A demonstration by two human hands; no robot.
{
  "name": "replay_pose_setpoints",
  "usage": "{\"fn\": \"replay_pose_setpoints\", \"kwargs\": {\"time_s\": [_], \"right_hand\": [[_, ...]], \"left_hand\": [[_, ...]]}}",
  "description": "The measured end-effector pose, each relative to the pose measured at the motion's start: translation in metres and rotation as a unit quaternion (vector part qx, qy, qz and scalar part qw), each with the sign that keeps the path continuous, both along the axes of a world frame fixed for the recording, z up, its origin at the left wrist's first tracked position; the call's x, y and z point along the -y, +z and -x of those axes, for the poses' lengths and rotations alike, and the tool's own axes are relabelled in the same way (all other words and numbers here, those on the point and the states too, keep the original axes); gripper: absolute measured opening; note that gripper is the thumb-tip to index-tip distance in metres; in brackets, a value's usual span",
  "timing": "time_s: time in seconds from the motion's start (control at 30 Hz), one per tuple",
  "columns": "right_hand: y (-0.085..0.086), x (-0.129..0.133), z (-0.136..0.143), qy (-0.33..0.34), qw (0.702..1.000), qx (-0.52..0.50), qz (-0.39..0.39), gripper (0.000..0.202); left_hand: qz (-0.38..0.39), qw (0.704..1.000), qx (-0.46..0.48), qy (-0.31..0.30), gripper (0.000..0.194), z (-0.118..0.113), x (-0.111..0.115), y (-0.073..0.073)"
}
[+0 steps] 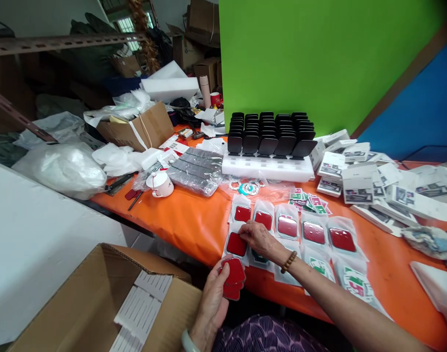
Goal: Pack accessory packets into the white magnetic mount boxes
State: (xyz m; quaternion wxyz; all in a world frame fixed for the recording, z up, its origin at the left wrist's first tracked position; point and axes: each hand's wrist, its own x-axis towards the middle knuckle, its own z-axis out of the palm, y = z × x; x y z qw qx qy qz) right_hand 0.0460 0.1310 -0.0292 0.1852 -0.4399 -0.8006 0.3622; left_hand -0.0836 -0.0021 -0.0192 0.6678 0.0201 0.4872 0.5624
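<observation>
Fingers wrapped round a small stack of red rounded-square pads (233, 275), my left hand (214, 293) is at the table's front edge. My right hand (258, 237) pinches the upper right corner of a red pad (236, 244) that lies on a white translucent pouch (228, 250) in the front row. Behind it, a row of pouches bears red pads, among them one at the far right (342, 239). Other front-row pouches show green and red printed cards (320, 268). My right forearm covers part of that row.
Black panels (269, 144) stand in a white foam block (267, 166) at the back. White boxes (362, 183) are piled right. A lidded mug (159, 185) and plastic-wrapped sheets (196, 171) lie left; an open carton (164, 303) is front left.
</observation>
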Motion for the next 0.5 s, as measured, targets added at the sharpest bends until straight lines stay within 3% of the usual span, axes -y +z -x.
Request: {"fn": "replay_pose_setpoints", "kwargs": {"time_s": [0.17, 0.3, 0.4, 0.5], "right_hand": [[0.003, 0.008, 0.001, -0.012, 1.000, 0.005, -0.023, 0.020], [0.018, 0.020, -0.014, -0.042, 0.995, -0.082, -0.022, 0.012], [0.027, 0.038, -0.029, -0.026, 0.983, -0.153, 0.096, 0.012], [0.025, 0.054, -0.037, -0.028, 0.954, -0.206, 0.215, 0.025]], "left_hand": [[0.001, 1.000, -0.009, 0.005, 0.043, 0.000, 0.000, 0.000], [0.005, 0.999, -0.033, -0.018, 0.042, 0.001, 0.003, 0.005], [-0.013, 0.999, -0.038, -0.026, 0.043, -0.003, 0.000, 0.010], [-0.026, 0.999, -0.033, -0.026, 0.042, -0.012, -0.004, 0.013]]}}
